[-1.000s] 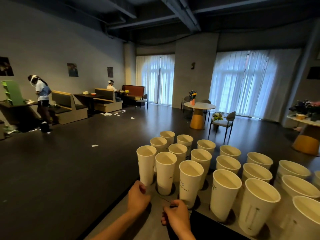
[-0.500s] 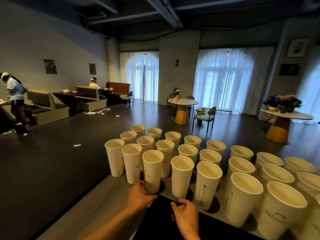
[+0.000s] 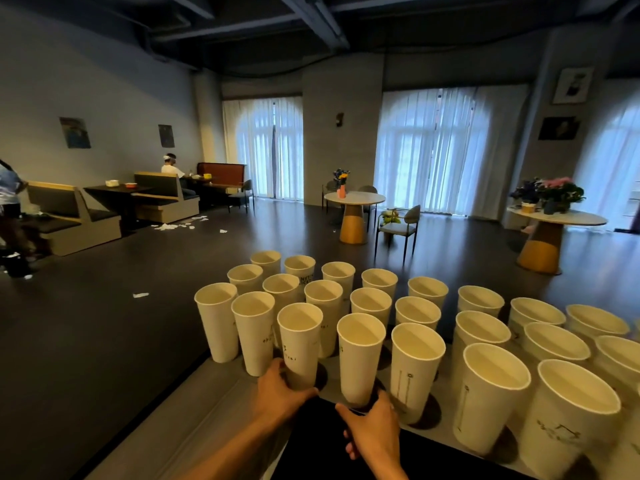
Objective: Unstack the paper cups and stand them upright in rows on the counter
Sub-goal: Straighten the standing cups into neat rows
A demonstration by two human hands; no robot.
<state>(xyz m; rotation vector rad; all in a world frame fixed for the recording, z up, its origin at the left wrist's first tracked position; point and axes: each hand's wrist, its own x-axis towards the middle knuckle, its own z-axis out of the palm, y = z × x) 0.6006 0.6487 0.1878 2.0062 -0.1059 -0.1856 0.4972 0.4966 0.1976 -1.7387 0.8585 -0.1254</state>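
Observation:
Several tall white paper cups stand upright in rows on the grey counter (image 3: 221, 407). My left hand (image 3: 280, 393) grips the base of one front-row cup (image 3: 299, 341). My right hand (image 3: 372, 427) grips the base of the front-row cup beside it (image 3: 360, 358). Both cups stand upright with their bases at the counter. More front-row cups (image 3: 417, 368) continue to the right, and the back rows (image 3: 323, 299) run away from me.
The counter's left edge (image 3: 180, 379) drops to a dark floor. A dark gap (image 3: 311, 455) lies below my hands. Beyond are round tables (image 3: 354, 199), a chair (image 3: 398, 226), booth seats (image 3: 162, 199) and two people at the left.
The view swung right and down. My left hand closed round the base of one front cup and my right hand moved forward onto the base of the cup beside it.

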